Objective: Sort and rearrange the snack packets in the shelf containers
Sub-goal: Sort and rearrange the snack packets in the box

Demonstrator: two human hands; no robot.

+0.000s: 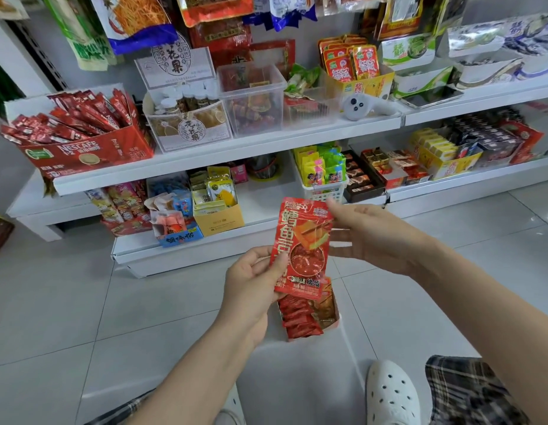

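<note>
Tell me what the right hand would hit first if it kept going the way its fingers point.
The right hand points left, fingers straight, toward the red snack packet pinched by the left hand. It would likely meet that packet's right edge first; whether it touches already is unclear.

We held a snack packet [300,246] upright between our hands, the left hand [251,289] at its near left edge and the right hand [370,234] just to its right. Below it, on the floor [82,302], sat an open box of packets [306,317]. Beyond stood the shelves: on the upper shelf [235,148], a Nescafe box [82,139] lay far left, a clear container [254,99] sat near the middle, and a controller [361,107] rested to its right. On the lower shelf [266,216], a white basket [324,179] stood right of a carton [219,213].
</note>
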